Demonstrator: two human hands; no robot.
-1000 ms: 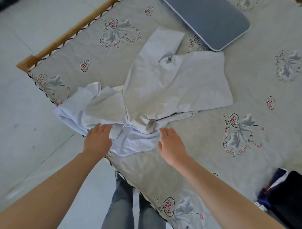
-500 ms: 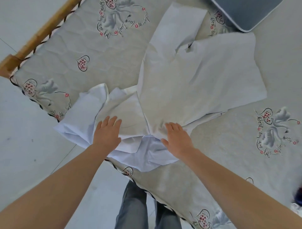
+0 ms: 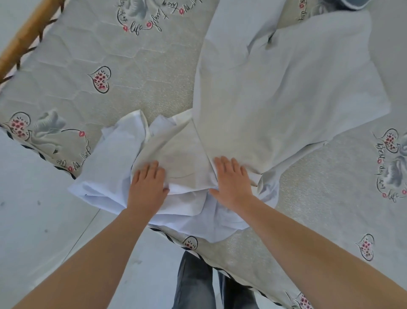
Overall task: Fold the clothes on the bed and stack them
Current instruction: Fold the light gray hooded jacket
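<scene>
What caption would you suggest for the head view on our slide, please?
Both hands, left and right, rest flat on a pale grey garment atop a white garment at the bed's edge.

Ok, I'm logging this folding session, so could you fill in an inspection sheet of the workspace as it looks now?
Surface: grey quilted mattress cover printed with hearts and script, wooden bed frame at its edge.
Job's things: pale grey cotton garment spread flat, overlapping a crumpled white cloth garment that hangs over the mattress edge.
Clutter: grey-blue flat item, mostly out of frame.
Grips: left hand and right hand both press flat on the garments.
Cables: nothing seen.
Surroundings: pale tiled floor; the person's grey trousers.
</scene>
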